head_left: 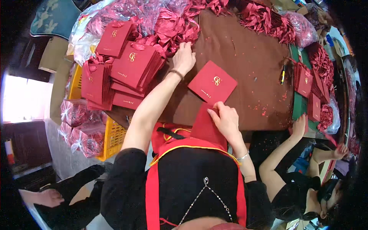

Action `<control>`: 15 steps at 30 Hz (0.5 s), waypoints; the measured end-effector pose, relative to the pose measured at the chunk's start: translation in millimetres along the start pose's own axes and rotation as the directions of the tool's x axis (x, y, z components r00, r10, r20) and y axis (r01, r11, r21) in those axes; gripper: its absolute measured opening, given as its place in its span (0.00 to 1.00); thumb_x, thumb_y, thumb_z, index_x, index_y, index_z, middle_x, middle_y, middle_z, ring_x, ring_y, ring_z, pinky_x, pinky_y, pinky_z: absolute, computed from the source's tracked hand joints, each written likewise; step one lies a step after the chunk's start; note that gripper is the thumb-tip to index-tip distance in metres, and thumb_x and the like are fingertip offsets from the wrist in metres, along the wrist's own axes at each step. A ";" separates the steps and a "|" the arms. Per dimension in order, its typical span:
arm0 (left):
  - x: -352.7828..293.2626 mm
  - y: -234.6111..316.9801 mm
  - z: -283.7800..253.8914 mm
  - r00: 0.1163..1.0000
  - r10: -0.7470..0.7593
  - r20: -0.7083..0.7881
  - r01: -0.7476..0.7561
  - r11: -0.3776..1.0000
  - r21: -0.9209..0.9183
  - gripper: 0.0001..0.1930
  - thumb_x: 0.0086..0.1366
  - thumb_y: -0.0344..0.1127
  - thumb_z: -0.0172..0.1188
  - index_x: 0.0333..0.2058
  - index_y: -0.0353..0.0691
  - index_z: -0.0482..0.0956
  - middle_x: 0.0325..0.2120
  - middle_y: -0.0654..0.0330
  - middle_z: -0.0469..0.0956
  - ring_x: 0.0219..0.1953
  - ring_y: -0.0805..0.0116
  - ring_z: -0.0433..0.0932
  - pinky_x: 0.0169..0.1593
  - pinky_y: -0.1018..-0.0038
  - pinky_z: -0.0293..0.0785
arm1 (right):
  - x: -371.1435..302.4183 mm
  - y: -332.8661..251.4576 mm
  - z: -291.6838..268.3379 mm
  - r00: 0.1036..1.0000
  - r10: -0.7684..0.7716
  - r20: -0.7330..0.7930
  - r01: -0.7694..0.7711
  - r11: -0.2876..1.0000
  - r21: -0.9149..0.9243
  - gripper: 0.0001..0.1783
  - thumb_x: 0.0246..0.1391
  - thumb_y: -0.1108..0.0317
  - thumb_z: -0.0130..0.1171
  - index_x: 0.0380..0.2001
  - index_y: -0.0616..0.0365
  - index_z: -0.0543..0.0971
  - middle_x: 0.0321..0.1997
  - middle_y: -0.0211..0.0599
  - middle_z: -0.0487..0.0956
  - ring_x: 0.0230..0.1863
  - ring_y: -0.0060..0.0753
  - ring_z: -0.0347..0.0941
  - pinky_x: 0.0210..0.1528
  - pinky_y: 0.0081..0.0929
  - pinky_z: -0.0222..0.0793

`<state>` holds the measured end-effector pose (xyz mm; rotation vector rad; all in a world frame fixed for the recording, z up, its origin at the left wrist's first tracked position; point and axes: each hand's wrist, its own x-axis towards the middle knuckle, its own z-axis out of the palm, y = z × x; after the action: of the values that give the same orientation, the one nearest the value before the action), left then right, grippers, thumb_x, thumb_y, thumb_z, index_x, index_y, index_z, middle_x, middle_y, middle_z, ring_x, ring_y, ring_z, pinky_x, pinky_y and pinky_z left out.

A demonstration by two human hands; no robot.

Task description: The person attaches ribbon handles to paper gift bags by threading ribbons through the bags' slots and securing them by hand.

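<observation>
My left hand [184, 60] reaches to the edge of a heap of red ribbons [168, 32]. Its fingers are curled closed against the ribbons, and the fingertips are partly hidden. Close to my body, my right hand [226, 120] grips a dark red paper bag [205, 122] between thumb and fingers. That bag leans against my red apron [180, 143] at the table's near edge. Just beyond it a flat red gift bag [213, 82] with a gold emblem lies on the brown cloth. Stacked red bags with ribbon handles [134, 65] stand left of my left forearm.
Yellow crates [113, 138] and plastic-wrapped red bundles [88, 132] stand at the left. More ribbons [264, 21] lie at the far edge. A yellow marker [283, 74] is on the brown cloth [245, 50]. Other people work at the right, one hand [299, 126] near more red bags.
</observation>
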<state>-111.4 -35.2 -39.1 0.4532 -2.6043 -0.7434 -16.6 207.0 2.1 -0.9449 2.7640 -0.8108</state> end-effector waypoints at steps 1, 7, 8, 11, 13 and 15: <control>5.4 -3.4 7.2 0.999 -0.049 0.006 0.049 0.997 0.061 0.19 0.56 0.36 0.56 0.46 0.40 0.68 0.44 0.51 0.68 0.43 0.49 0.72 0.42 0.58 0.70 | -1.5 -0.3 -0.2 1.000 -0.005 -0.003 0.005 1.000 -0.002 0.12 0.48 0.59 0.58 0.29 0.55 0.72 0.24 0.39 0.77 0.28 0.43 0.73 0.30 0.39 0.64; -16.2 -5.5 -2.5 0.990 0.122 0.072 -0.122 0.992 -0.017 0.06 0.57 0.35 0.54 0.32 0.42 0.76 0.29 0.51 0.74 0.34 0.51 0.75 0.36 0.61 0.70 | -8.6 12.9 2.6 1.000 0.015 -0.019 -0.015 0.999 0.032 0.15 0.49 0.60 0.58 0.34 0.58 0.72 0.29 0.44 0.76 0.32 0.47 0.73 0.33 0.40 0.67; -30.9 -4.4 -6.9 0.982 0.184 0.047 -0.176 0.975 -0.135 0.06 0.57 0.34 0.54 0.32 0.40 0.77 0.29 0.51 0.75 0.34 0.50 0.75 0.37 0.62 0.70 | -9.0 14.7 2.1 0.999 0.048 0.011 -0.049 0.998 0.038 0.15 0.49 0.59 0.58 0.35 0.58 0.73 0.32 0.43 0.77 0.34 0.47 0.73 0.36 0.39 0.67; -75.7 0.2 -35.2 0.974 0.177 0.145 -0.125 0.942 -0.310 0.08 0.57 0.38 0.55 0.29 0.39 0.75 0.26 0.52 0.75 0.31 0.52 0.75 0.34 0.63 0.70 | -6.1 17.0 3.0 0.998 0.056 0.036 -0.058 0.996 0.062 0.16 0.49 0.58 0.59 0.36 0.58 0.73 0.34 0.43 0.77 0.36 0.47 0.73 0.37 0.38 0.68; -103.0 -1.4 -51.7 0.975 0.147 0.168 -0.083 0.937 -0.339 0.09 0.58 0.38 0.56 0.29 0.38 0.76 0.26 0.52 0.75 0.31 0.53 0.75 0.34 0.64 0.70 | -4.4 17.4 3.7 0.999 0.034 0.025 -0.036 0.996 0.078 0.16 0.49 0.58 0.58 0.36 0.58 0.73 0.33 0.43 0.77 0.35 0.47 0.74 0.36 0.38 0.69; -123.1 -6.5 -65.4 0.974 0.094 0.206 -0.024 0.948 -0.316 0.09 0.58 0.37 0.55 0.30 0.37 0.76 0.27 0.52 0.76 0.32 0.54 0.76 0.34 0.65 0.70 | -1.3 17.5 5.8 1.000 -0.018 -0.018 0.020 0.992 0.121 0.15 0.49 0.59 0.58 0.34 0.59 0.73 0.29 0.45 0.77 0.31 0.49 0.73 0.32 0.41 0.68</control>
<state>26.5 -18.6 -26.0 0.2060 -2.6135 -1.2216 -23.4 216.8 -12.0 -0.9471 2.6883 -0.9818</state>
